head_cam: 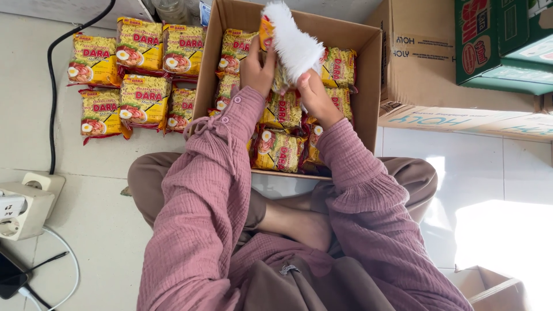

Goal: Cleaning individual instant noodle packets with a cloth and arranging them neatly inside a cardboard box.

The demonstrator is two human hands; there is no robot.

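I sit cross-legged on a tiled floor before an open cardboard box [373,69] that holds several yellow noodle packets [280,151]. My left hand [256,68] grips one yellow noodle packet [266,30], lifted above the box. My right hand [315,95] holds a white fluffy cloth [294,40] that lies against that packet and covers most of it. Both hands are close together over the box's middle. Pink sleeves cover both of my arms.
Several more yellow packets [141,52] lie in rows on the floor left of the box. A black cable [53,103], a white power strip [23,207] and a dark phone [10,279] are at the left. Cardboard boxes [420,57], a green carton [501,46] and a small box [489,291] stand to the right.
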